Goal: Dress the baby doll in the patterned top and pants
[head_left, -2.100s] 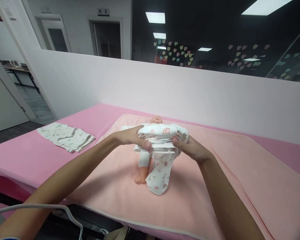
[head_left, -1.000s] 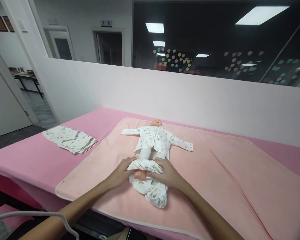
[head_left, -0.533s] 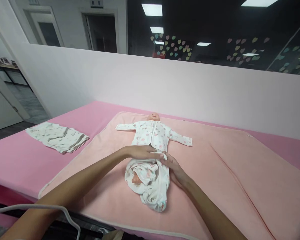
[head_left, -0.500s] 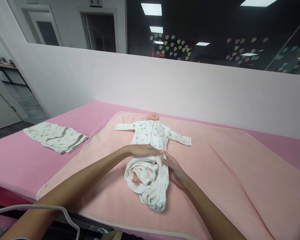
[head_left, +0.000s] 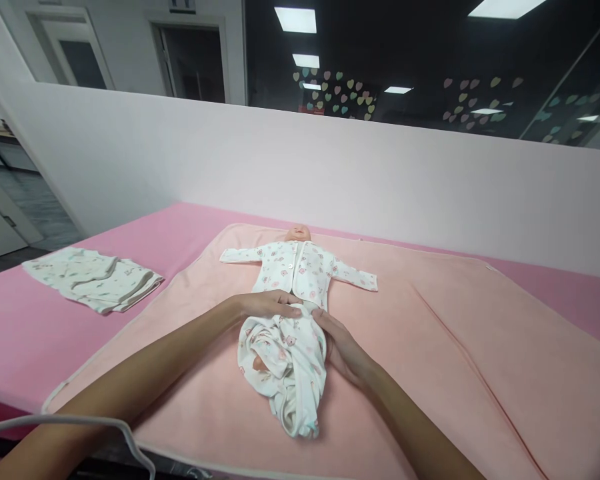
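While the doll [head_left: 299,233] lies on its back, head toward the wall [head_left: 330,173] and lower end toward the person, the printed garment [head_left: 293,343] is bunched about its legs, directly below the hem of the printed jacket [head_left: 310,272]. The left hand [head_left: 269,305] lies across the garment's upper edge, palm down; its thumb and fingers are close together and appear clamped on the edge, although the cloth between them is partly hidden. The right hand [head_left: 341,343] is at the opposite side of the same edge, with the thumb over the cloth and the other fingers mostly concealed; it also appears clamped on the garment. Governing relation: the bulk of the garment extends from the fingers back toward the person, its long axis roughly in line with that of the doll, whereas the jacket hem lies just beyond the fingers. Both hands contact the garment; the left hand is nearer to the hem and to the doll's foot [head_left: 259,364], which shows through a fold. The doll rests on a peach blanket [head_left: 395,393] spread over the pink surface [head_left: 10,320]. A folded cloth [head_left: 95,280] lies beyond the blanket's left edge, well apart from both hands.
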`<state>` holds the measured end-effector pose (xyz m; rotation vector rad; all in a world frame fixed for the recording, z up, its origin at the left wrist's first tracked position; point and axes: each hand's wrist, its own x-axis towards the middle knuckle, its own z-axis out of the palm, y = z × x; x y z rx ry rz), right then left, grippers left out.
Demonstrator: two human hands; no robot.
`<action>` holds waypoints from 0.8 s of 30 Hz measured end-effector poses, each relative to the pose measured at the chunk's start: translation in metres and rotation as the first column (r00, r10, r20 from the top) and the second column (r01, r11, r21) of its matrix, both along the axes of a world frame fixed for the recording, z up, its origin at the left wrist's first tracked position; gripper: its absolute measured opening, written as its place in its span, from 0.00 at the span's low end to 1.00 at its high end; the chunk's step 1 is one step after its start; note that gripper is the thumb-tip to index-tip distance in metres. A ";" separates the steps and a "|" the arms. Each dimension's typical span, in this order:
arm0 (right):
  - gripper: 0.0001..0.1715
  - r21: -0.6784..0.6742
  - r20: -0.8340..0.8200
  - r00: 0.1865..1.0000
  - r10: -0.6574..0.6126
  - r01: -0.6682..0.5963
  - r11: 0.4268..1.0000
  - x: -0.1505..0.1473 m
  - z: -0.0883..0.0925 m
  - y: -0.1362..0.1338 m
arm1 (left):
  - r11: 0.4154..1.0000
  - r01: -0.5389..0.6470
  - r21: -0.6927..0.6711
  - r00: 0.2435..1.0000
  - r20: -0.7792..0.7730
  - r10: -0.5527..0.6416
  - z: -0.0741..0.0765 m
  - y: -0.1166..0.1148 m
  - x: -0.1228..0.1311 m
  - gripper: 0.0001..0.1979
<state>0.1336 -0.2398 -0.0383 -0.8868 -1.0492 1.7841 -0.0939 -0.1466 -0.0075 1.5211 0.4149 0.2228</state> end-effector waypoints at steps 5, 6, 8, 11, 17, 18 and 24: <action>0.27 0.029 0.161 0.925 0.345 -0.354 0.935 0.004 0.008 -0.009 | 1.000 0.009 0.016 1.000 0.011 -0.009 -0.007 0.004 -0.005 0.25; 0.28 0.049 0.175 0.920 0.351 -0.364 0.930 0.003 0.006 -0.009 | 1.000 0.022 0.020 1.000 -0.006 -0.022 -0.008 0.005 -0.006 0.25; 0.30 0.092 0.150 0.951 0.269 -0.284 0.954 0.000 0.000 -0.006 | 0.999 0.052 -0.010 0.998 -0.039 -0.053 -0.011 0.007 -0.007 0.25; 0.36 0.121 0.105 0.994 0.034 -0.046 0.992 -0.007 -0.009 -0.001 | 0.996 0.084 -0.038 0.994 -0.073 -0.087 -0.013 0.008 -0.008 0.26; 0.35 0.152 0.238 0.969 0.066 -0.105 0.983 -0.003 -0.003 -0.002 | 0.999 0.033 0.010 0.999 -0.006 -0.033 -0.011 0.005 -0.006 0.22; 0.34 0.150 0.257 0.954 0.155 -0.198 0.969 0.000 0.001 -0.003 | 1.000 0.014 0.016 1.000 0.011 -0.014 -0.011 0.004 -0.006 0.22; 0.30 0.232 0.292 0.885 0.363 -0.434 0.871 0.012 0.016 -0.004 | 0.997 -0.023 -0.068 1.000 -0.018 0.021 -0.009 0.003 -0.006 0.25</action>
